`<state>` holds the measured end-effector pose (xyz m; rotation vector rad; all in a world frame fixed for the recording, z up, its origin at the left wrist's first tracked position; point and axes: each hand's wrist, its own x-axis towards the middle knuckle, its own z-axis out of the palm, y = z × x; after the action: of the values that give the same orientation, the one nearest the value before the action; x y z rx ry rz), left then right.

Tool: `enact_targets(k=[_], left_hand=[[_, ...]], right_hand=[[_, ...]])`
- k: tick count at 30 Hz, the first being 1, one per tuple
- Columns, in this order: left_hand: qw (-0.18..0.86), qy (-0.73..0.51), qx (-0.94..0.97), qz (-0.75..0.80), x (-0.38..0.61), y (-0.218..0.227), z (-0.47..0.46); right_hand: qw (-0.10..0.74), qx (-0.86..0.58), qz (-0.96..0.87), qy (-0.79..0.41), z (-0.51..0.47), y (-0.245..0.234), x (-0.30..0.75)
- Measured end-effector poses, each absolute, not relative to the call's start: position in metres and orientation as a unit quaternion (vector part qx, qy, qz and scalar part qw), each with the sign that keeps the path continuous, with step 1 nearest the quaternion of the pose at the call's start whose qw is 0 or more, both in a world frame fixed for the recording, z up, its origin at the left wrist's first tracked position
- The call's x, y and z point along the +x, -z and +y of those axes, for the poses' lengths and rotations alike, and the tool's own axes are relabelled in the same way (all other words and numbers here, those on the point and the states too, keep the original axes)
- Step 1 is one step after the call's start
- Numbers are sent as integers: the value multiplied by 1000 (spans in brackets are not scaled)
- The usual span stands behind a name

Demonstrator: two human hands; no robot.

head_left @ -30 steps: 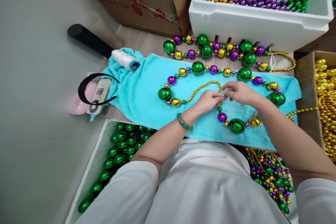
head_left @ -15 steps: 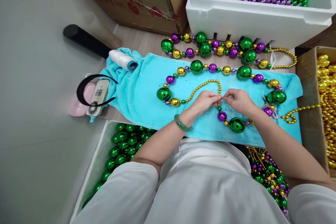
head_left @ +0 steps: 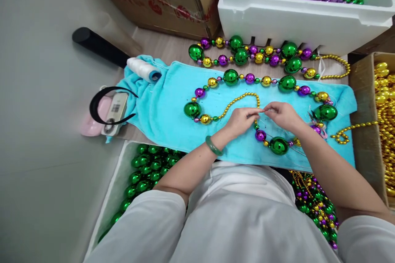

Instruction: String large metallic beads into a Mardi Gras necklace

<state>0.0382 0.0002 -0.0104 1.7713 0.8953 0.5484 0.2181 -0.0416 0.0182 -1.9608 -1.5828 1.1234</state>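
Note:
A large bead necklace (head_left: 231, 77) of green, purple and gold beads lies in a loop on the turquoise towel (head_left: 173, 111). Its string of small gold beads (head_left: 237, 99) runs up to my fingers. My left hand (head_left: 242, 120), pinched closed, has its fingertips at the gap between this string and the lower green and purple beads. Closed in a pinch as well, my right hand (head_left: 282, 115) meets the left fingertips. Fine pale thread (head_left: 262, 121) shows just under the fingertips; the exact grip is partly hidden. Pink-handled scissors (head_left: 323, 132) lie by the right forearm.
Another bead necklace (head_left: 241, 56) lies behind the towel, before a white foam box (head_left: 296, 20) of beads. A thread spool (head_left: 143, 70) and black headband (head_left: 92, 107) are left. A carton (head_left: 364, 131) of gold beads stands right; green beads (head_left: 143, 168) sit front left.
My left fingers have straightened and lifted slightly, and my right hand has shifted a little upward. Both fingertips stay together, and the necklace lies almost as before.

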Motion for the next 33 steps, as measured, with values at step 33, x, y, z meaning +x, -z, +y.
enact_targets(k=[33], left_hand=[[729,-367,402,416,34,9,-27]], right_hand=[[452,-497,-129,-729,-44,-18,234]])
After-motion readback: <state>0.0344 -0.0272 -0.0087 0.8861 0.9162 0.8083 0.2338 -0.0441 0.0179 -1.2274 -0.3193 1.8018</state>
